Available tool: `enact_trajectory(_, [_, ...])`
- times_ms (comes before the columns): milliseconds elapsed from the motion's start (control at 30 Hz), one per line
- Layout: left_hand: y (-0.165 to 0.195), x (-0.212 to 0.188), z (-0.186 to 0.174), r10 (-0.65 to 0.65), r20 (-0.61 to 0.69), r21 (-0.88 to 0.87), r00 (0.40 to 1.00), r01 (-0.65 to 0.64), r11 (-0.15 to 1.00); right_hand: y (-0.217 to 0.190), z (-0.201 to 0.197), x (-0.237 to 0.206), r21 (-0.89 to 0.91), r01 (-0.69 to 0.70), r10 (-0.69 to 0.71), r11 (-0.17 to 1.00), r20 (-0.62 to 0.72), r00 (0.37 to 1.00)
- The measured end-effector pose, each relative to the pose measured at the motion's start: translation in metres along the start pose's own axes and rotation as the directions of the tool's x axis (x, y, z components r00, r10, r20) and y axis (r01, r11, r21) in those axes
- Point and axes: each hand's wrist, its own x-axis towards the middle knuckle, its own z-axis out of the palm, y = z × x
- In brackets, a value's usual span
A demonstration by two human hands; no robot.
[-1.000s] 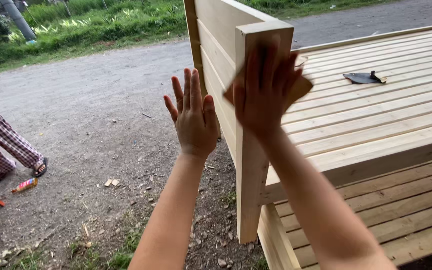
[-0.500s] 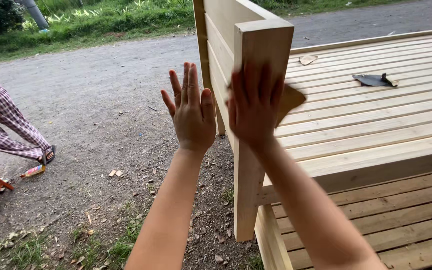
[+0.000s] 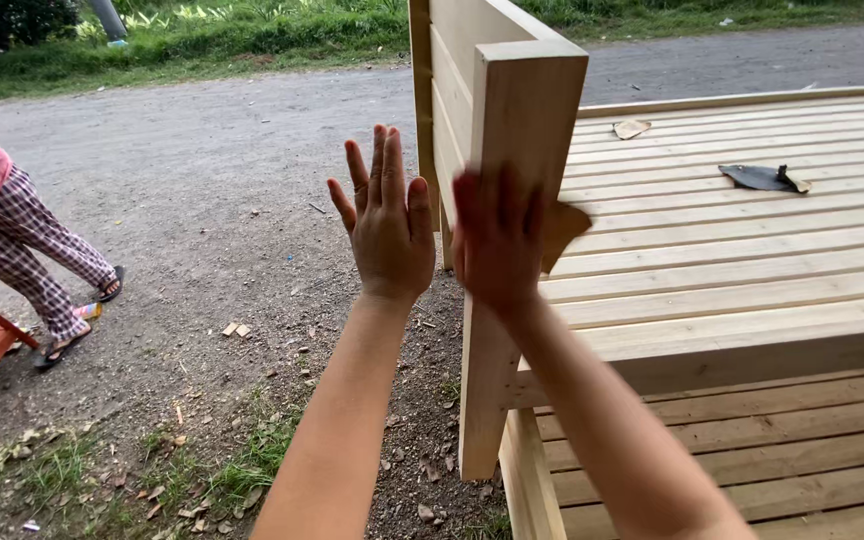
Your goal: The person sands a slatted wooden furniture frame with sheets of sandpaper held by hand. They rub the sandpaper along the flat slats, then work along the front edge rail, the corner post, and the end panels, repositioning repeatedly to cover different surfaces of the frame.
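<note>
Hands: both raised in front of the person, palms facing away.
Left hand (image 3: pixel 387 225): open, fingers spread and pointing up, holding nothing — in the air just left of the wooden post (image 3: pixel 512 200), not touching it.
Right hand (image 3: pixel 497 240): pressed flat against the face of the post, pinning a scrap of sandpaper (image 3: pixel 562 230) whose corner sticks out to its right.
Post: pale bare wood, upright, at the corner of a slatted bed frame (image 3: pixel 732 270) stretching away right of the right hand.
Slats: a dark scrap (image 3: pixel 757 177) lies far right — another small scrap (image 3: pixel 632 128) beyond it.
Ground: gravel (image 3: pixel 202 200) left of the left hand, where another person's checked trouser leg (image 3: pixel 22 240) shows.
</note>
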Motion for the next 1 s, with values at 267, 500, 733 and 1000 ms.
enact_trajectory(267, [-0.019,0.008,-0.007,-0.024,-0.015,-0.007,1.0,0.024,1.0,0.006,-0.005,0.02,-0.019,-0.115,0.115,0.993,-0.019,0.993])
enact_trajectory(500, [-0.022,0.008,-0.004,0.11,0.081,-0.09,0.991,-0.102,0.991,-0.026,-0.003,-0.052,-0.19,-0.122,0.115,0.974,-0.049,0.992])
enact_trajectory(733, [-0.032,0.01,-0.003,0.135,0.12,-0.176,0.984,-0.113,0.978,0.022,-0.025,0.049,-0.172,-0.376,0.354,0.911,-0.145,0.924])
enact_trajectory(1000, [-0.027,-0.024,0.014,0.13,0.232,-0.205,0.964,-0.083,0.975,-0.045,-0.002,-0.112,-0.146,-0.35,0.327,0.925,-0.159,0.931])
